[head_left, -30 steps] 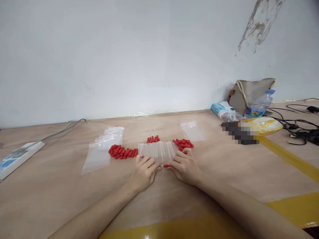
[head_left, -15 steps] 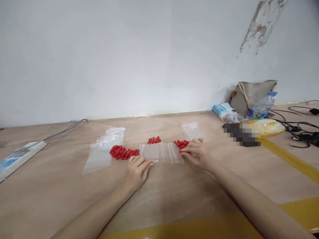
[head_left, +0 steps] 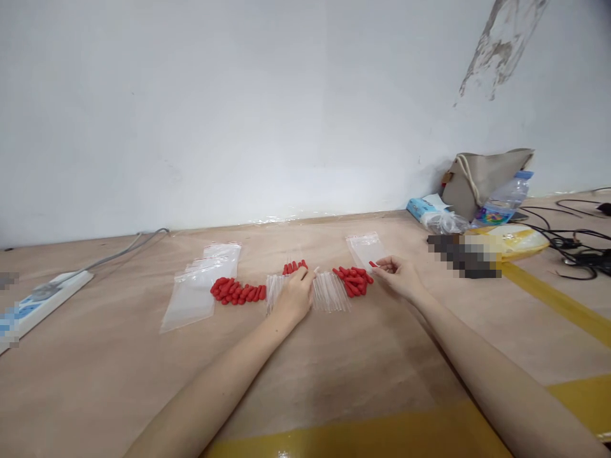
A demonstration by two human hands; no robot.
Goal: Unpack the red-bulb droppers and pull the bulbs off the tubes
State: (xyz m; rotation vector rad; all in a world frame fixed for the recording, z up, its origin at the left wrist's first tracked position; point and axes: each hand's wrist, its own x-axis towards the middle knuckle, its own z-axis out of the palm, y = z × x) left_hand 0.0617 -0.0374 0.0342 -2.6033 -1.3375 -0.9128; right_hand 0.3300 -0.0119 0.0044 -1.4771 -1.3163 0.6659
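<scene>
My left hand (head_left: 296, 296) is closed over the middle of a row of thin clear tubes (head_left: 331, 292), its fingers curled. What its fingertips hold, if anything, cannot be made out. My right hand (head_left: 400, 278) pinches a small red bulb (head_left: 373, 264) between thumb and finger. Just left of it lies a pile of red bulbs (head_left: 353, 281). A larger heap of red bulbs (head_left: 235, 291) sits left of the tubes. Behind the row, several red bulbs (head_left: 294, 267) stand side by side, with thin clear stems seen beyond them.
Clear zip bags (head_left: 191, 299) overlap on the left, and another zip bag (head_left: 363, 247) lies behind the right pile. A power strip (head_left: 42, 305) is at far left. Tissue pack (head_left: 422, 208), grey bag (head_left: 482, 181), plastic bottle (head_left: 506, 200) and black cables (head_left: 568, 245) are at right.
My left hand has moved up and right from the tubes' near edge onto the row. My right hand has drawn right, away from the pile, with a red bulb in its fingertips.
</scene>
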